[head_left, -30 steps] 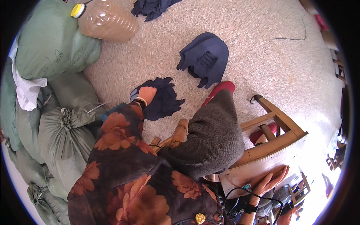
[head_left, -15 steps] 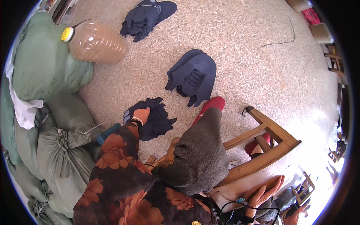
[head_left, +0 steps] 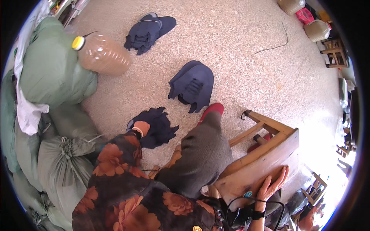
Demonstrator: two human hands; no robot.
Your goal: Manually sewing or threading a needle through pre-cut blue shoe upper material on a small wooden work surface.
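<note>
On the speckled floor at centre left lies a stack of dark blue cut fabric pieces with ragged edges. My left hand is closed on the stack's left part, its fingertips hidden. A grey edge shows beside the hand. My right hand rests with fingers stretched out on the seat of a tilted wooden stool. Beyond my knee lies a second dark blue stack, shaped like shoe uppers, with slits across its middle. A third, similar stack, tied with a thin band, lies farther away.
Full green sacks crowd the left side. A large clear bottle with a yellow cap lies against them. My leg in grey trousers and red shoe stand between the stacks and the stool. Small wooden stools line the right side.
The view has turned slightly, shifting the scene in the picture. My left hand stays at the same stack, and my right hand stays on the stool. The blue cylinder by my left sleeve is now mostly hidden.
</note>
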